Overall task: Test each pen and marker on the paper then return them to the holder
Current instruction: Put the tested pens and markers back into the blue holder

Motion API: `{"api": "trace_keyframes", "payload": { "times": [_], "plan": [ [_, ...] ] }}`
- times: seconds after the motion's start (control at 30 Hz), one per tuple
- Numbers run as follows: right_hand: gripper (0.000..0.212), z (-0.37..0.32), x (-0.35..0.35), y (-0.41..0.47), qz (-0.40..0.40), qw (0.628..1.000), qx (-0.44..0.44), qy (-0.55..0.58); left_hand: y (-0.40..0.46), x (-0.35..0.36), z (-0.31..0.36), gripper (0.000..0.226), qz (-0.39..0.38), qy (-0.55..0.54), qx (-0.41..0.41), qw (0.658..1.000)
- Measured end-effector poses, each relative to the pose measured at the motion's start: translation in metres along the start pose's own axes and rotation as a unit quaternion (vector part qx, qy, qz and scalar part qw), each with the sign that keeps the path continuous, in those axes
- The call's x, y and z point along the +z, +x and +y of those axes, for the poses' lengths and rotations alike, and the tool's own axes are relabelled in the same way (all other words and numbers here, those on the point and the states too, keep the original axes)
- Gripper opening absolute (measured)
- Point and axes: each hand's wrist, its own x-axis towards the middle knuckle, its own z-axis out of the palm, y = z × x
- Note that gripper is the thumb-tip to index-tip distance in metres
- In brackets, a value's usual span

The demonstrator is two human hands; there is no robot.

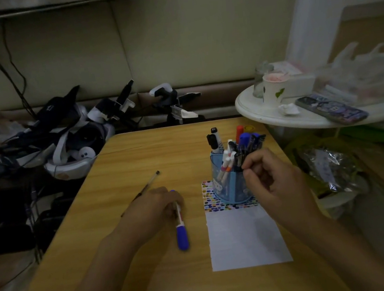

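**Both hands busy at holder, paper looks unmarked**

Landmark = holder point(234, 183), blue, sitting on far end of paper point(245, 236), on the paper's dotted colour strip. Holder is packed w/ pens and markers, all upright or leaning: black marker point(214, 140) at back-left, red one point(239, 132) and blue one point(244, 139) at back, white ones w/ pink/orange bands at front-left.

R hand point(274, 183): right of holder, touching its rim side, fingers curled tight, fingertips pinching dark pens at the holder's right-front edge. Can't tell which pen exactly, or how many; fingers cover it.

L hand point(154, 210): left of holder, well apart from it, resting on table point(138, 157). Fingers curled round a white marker point(181, 229) w/ blue cap; capped end points toward the person, blue tail pokes out past the knuckles.

Thin pen point(146, 185) lies on table further left of holder, angled, near end hidden under L hand. Can't tell if the hand grips it.

Paper below holder reads blank white; lighting dim, faint marks not resolvable.

Right-rear of holder: round white side table point(255, 112) w/ cup point(274, 90) and phone point(331, 108). Left-rear: pile of headsets point(70, 137) and cables off table edge.
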Motion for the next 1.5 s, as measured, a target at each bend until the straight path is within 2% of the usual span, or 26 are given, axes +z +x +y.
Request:
{"api": "trace_keyframes", "payload": {
  "times": [0.13,0.23,0.33,0.4,0.6,0.77,0.9,1.1,1.2,1.5],
  "plan": [
    [0.024,-0.003,0.006,-0.004,-0.024,1.0,-0.016,-0.005,-0.002,-0.003,0.004,0.036,0.07,-0.104,0.024,0.992],
    [0.023,-0.007,0.01,-0.009,-0.079,0.996,-0.033,0.001,-0.005,-0.01,0.016,0.027,0.125,-0.176,0.034,0.976],
    [0.04,-0.009,0.017,-0.012,-0.144,0.987,-0.057,-0.029,-0.006,-0.011,0.028,0.025,0.145,-0.207,0.049,0.966],
    [0.043,-0.011,0.022,-0.012,-0.153,0.984,-0.065,-0.055,-0.005,-0.009,0.036,0.025,0.141,-0.206,0.065,0.966],
    [0.022,-0.013,0.022,-0.01,-0.087,0.995,-0.056,-0.003,-0.004,-0.008,0.058,0.026,0.131,-0.222,0.08,0.963],
    [0.014,-0.015,0.006,-0.002,0.017,0.999,-0.003,0.04,0.001,-0.009,0.064,0.049,0.148,-0.243,0.071,0.956],
    [0.016,-0.011,-0.002,0.002,0.035,0.999,0.009,0.019,0.009,-0.003,0.063,0.061,0.136,-0.213,0.061,0.966],
    [0.022,-0.005,-0.007,0.003,0.044,0.999,0.013,0.009,0.016,0.001,0.065,0.052,0.143,-0.217,0.047,0.965],
    [0.027,-0.003,-0.012,0.005,0.056,0.998,0.021,0.002,0.014,-0.003,0.064,0.047,0.158,-0.231,0.069,0.958],
    [0.021,-0.003,-0.021,0.006,0.078,0.996,0.036,0.012,0.011,-0.005,0.068,0.038,0.215,-0.228,0.064,0.947]
  ]
}}
